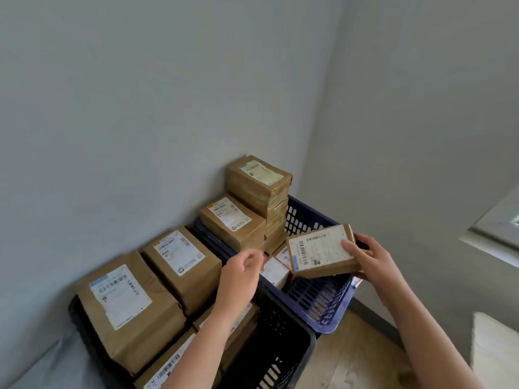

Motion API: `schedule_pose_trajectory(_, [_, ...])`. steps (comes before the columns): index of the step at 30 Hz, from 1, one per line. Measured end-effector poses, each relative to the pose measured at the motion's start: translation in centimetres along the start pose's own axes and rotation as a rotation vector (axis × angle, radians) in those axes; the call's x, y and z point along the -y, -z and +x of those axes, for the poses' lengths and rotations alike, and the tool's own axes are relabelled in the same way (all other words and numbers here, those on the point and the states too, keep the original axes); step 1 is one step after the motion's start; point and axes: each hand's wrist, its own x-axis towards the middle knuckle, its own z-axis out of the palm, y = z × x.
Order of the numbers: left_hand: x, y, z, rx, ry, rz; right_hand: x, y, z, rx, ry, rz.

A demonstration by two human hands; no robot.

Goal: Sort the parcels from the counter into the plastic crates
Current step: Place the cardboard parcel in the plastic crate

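Nearest, the black crate (283, 357) holds large brown parcels (123, 304) packed side by side. Above its far rim the left grip (241, 273) hangs loosely curled, holding nothing. Beyond, the right grip (368, 259) clasps a flat labelled parcel (317, 251), tilted over the blue crate (323, 307), thumb on its label. Farther back, stacked parcels (258, 183) rise from that crate against the wall (168, 108).

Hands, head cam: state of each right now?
Left hand: open, fingers loosely curled, holding nothing.
Right hand: closed on a parcel, held over the blue crate.
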Motion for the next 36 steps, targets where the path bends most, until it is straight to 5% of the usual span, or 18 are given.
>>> schedule_pose_trajectory(9, [-1.0, -1.8, 3.7, -0.249, 0.056, 0.173, -4.4, -5.0, 15.8, 0.61, -0.275, 0.033])
schedule_pose_trajectory(13, [-1.7, -4.6, 5.1, -0.292, 0.064, 0.326, -6.1, -8.2, 19.8, 0.747, -0.28, -0.118])
schedule_pose_trajectory(22, [1.6, -10.4, 9.2, 0.018, 0.175, 0.948, -5.8, -10.7, 20.4, 0.759, 0.097, -0.559])
schedule_pose_trajectory(25, [2.5, -10.4, 9.8, 0.016, 0.209, 0.988, -6.0, -8.9, 20.3, 0.611, 0.596, -0.666])
schedule_pose_trajectory(27, [2.7, -10.5, 10.1, -0.014, 0.207, 0.995, -6.7, -8.4, 19.8, 0.689, 0.949, -0.788])
schedule_pose_trajectory(29, [2.8, -11.0, 10.3, -0.019, 0.216, 1.022, -7.9, -8.4, 19.3, 0.767, 1.108, -0.903])
schedule_pose_trajectory(36, [3.9, -12.6, 10.8, -0.051, 0.239, 1.063, -7.7, -9.2, 19.4, 0.767, 1.07, -1.054])
